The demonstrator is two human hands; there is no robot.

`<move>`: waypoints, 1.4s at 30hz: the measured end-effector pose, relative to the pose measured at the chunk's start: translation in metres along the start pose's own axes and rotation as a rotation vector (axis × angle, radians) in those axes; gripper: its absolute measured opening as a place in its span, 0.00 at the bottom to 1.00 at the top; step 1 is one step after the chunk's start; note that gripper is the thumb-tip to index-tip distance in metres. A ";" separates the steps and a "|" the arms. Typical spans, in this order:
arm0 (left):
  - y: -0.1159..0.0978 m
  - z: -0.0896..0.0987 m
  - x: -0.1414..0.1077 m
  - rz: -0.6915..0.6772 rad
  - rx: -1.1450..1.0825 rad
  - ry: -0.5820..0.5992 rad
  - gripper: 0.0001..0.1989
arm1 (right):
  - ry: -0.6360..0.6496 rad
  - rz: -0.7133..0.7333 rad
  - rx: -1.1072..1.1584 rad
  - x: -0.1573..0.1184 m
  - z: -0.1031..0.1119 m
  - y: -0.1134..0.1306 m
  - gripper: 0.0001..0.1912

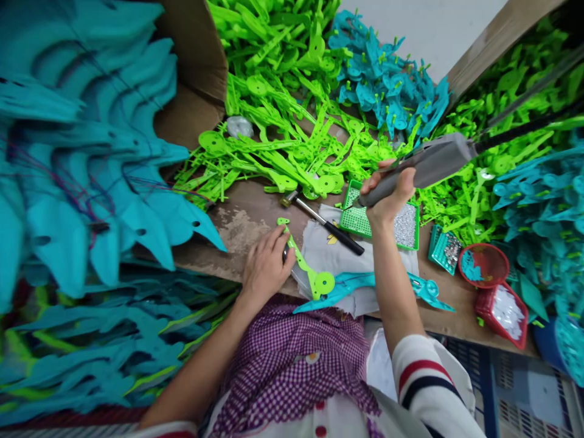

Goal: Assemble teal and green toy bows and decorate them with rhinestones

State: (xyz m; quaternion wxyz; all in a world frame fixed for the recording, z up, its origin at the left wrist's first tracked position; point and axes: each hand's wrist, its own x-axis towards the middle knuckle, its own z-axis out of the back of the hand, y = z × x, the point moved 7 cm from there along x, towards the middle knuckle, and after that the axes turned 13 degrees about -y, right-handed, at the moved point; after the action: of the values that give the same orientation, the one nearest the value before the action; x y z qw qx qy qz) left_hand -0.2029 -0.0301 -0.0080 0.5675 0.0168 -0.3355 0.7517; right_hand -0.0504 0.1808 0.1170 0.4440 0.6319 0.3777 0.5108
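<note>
My right hand point(390, 191) is wrapped round a grey powered driver point(424, 167), whose tip points down at a green tray point(356, 210) of small silver parts. On the left, my left hand point(268, 264) rests at the bench edge, fingers bent round a small dark object too hidden to name. Its fingers touch a lime-green plastic piece point(301, 258) with a round disc end. That disc lies against a long turquoise piece point(349, 286), which passes behind my right forearm. A grey cloth point(319, 243) is under them.
A black-handled hammer point(331, 228) lies beyond the pieces. Lime-green parts point(283, 140) are heaped behind, with turquoise parts point(378, 73) further back. Large turquoise pieces point(91, 158) hang at left. At right are a teal basket point(438, 246), a red bowl point(495, 264) and a red box point(490, 310).
</note>
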 end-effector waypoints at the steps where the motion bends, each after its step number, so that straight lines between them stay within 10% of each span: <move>1: -0.001 0.000 0.001 0.004 0.011 0.004 0.21 | 0.032 -0.021 0.004 -0.012 -0.012 0.000 0.34; 9: -0.005 0.001 0.004 0.030 0.067 0.056 0.21 | 0.397 -0.200 0.216 -0.098 -0.123 -0.023 0.25; 24: -0.005 0.005 0.003 0.015 0.089 0.032 0.20 | 0.593 -0.137 0.125 -0.114 -0.148 -0.028 0.25; 34: -0.004 0.002 0.001 0.020 0.074 0.016 0.20 | 0.548 -0.107 0.182 -0.113 -0.141 -0.030 0.24; 42: -0.001 0.019 -0.003 0.002 -0.169 -0.116 0.19 | 0.082 0.032 0.109 -0.023 -0.022 0.004 0.27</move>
State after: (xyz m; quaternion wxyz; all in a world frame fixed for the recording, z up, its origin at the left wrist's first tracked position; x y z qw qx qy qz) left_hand -0.2078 -0.0430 0.0061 0.5457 0.0122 -0.4303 0.7190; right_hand -0.0759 0.1619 0.1157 0.3847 0.6397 0.4127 0.5220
